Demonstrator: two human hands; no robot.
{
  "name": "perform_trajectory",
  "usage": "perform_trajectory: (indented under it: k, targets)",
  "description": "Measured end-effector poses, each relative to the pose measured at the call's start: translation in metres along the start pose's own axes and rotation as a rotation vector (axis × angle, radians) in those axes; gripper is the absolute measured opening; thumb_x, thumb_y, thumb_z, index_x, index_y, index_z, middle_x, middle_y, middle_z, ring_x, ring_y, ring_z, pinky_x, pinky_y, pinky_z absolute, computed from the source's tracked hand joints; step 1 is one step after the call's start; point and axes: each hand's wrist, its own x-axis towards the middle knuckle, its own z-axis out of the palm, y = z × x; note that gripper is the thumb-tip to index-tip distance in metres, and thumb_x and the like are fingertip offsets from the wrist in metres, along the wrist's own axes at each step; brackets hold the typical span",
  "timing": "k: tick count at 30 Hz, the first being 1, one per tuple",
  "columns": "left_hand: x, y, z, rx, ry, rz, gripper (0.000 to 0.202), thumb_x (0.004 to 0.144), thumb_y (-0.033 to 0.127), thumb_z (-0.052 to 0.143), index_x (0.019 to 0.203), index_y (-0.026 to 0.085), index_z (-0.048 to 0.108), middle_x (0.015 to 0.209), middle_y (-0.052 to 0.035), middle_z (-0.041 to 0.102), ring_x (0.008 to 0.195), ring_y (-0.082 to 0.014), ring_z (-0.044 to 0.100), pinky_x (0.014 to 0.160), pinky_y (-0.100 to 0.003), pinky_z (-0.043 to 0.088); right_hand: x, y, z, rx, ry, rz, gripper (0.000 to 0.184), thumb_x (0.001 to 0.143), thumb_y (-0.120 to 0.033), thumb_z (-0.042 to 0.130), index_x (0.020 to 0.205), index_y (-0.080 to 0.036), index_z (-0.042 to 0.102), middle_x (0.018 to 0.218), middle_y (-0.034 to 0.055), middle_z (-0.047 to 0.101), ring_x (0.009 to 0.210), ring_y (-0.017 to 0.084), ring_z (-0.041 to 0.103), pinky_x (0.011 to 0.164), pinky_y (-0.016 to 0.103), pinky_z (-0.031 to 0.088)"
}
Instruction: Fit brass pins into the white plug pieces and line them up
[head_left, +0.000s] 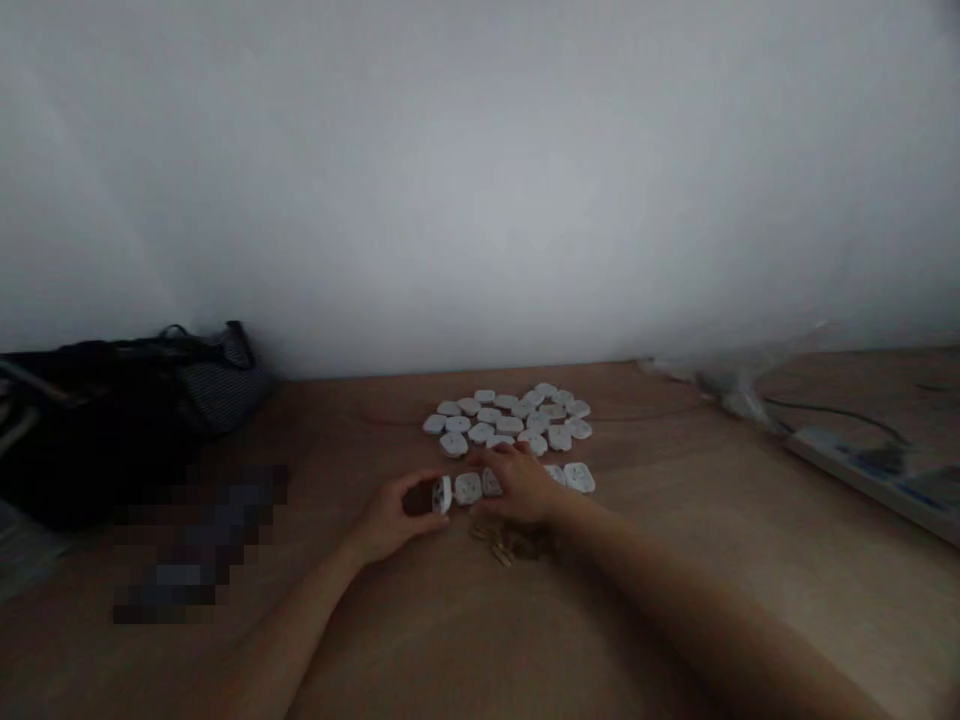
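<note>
Many small rounded white plastic pieces lie in a loose cluster (507, 417) on the wooden table (465, 640). A short row of the same pieces lies nearer me, including one (468, 488) just beyond my left hand (394, 518). That hand is curled around another white piece (442, 494), held on its edge. My right hand (519, 487) lies over the row, its fingertips on or against a piece (491, 482). Small brass-coloured metal parts (501, 549) lie under and just in front of my right hand, partly hidden by it.
A black bag with a grey striped side (112, 425) sits on the table's left, and a pixelated patch (199, 545) covers the surface near it. On the right lie a white power strip (855, 470), a black cable and clear plastic film (735, 385). A white wall (480, 180) rises behind.
</note>
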Motion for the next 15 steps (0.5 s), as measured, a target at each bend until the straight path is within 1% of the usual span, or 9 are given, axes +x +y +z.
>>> perform_trajectory:
  k: [1,3,6,8,10,13,15]
  targets:
    - [0.000,-0.001,0.000,-0.003,0.001,0.004,0.051,0.064,0.027,0.074,0.111,0.015,0.059,0.112,-0.0079,0.065,0.107,-0.0272,0.058,0.097,-0.045,0.041,0.004,0.000,0.004,0.004,-0.013,-0.020,0.059,0.064,-0.037,0.074,0.116,-0.020,0.052,0.112,0.0093,0.061,0.105,0.029,0.051,0.090,0.045,0.031]
    - [0.001,-0.003,0.000,-0.012,-0.001,0.006,0.051,0.065,0.027,0.073,0.112,0.015,0.058,0.113,-0.0081,0.065,0.107,-0.0270,0.058,0.098,-0.045,0.040,0.009,0.000,0.009,0.016,-0.024,-0.041,0.058,0.065,-0.035,0.074,0.117,-0.020,0.051,0.112,0.0089,0.061,0.105,0.029,0.051,0.091,0.045,0.031]
    - [0.001,-0.006,-0.001,-0.025,-0.014,0.005,0.053,0.067,0.028,0.072,0.116,0.015,0.057,0.115,-0.0082,0.064,0.107,-0.0268,0.058,0.098,-0.046,0.040,0.010,-0.001,0.012,0.044,0.006,-0.034,0.054,0.069,-0.029,0.072,0.118,-0.019,0.051,0.110,0.0099,0.062,0.106,0.030,0.051,0.091,0.047,0.032]
    - [0.001,-0.007,-0.001,-0.014,-0.021,0.000,0.053,0.067,0.030,0.072,0.116,0.015,0.057,0.116,-0.0084,0.063,0.108,-0.0266,0.057,0.098,-0.045,0.040,0.008,0.001,0.007,0.073,0.055,-0.018,0.051,0.072,-0.026,0.068,0.119,-0.018,0.049,0.115,0.0107,0.060,0.110,0.030,0.049,0.093,0.048,0.032]
    - [0.001,-0.008,-0.001,0.000,-0.022,-0.010,0.053,0.068,0.031,0.072,0.116,0.015,0.057,0.116,-0.0086,0.064,0.106,-0.0263,0.058,0.097,-0.045,0.041,0.002,0.005,0.000,0.112,0.109,0.001,0.046,0.077,-0.025,0.062,0.120,-0.019,0.047,0.120,0.0106,0.056,0.113,0.027,0.047,0.095,0.045,0.033]
    - [0.002,-0.007,-0.001,0.011,-0.023,-0.011,0.051,0.068,0.033,0.071,0.115,0.015,0.059,0.113,-0.0082,0.065,0.105,-0.0263,0.059,0.095,-0.044,0.043,-0.015,0.014,-0.014,0.185,0.163,0.026,0.044,0.083,-0.025,0.055,0.125,-0.018,0.042,0.121,0.0109,0.055,0.108,0.022,0.053,0.088,0.037,0.043]
    - [0.001,-0.003,-0.002,0.043,0.006,0.011,0.055,0.067,0.035,0.072,0.117,0.017,0.057,0.116,-0.0082,0.063,0.107,-0.0269,0.057,0.096,-0.045,0.042,-0.033,0.019,-0.023,0.219,0.178,0.027,0.041,0.087,-0.025,0.048,0.127,-0.019,0.039,0.118,0.0099,0.055,0.106,0.020,0.054,0.085,0.034,0.046]
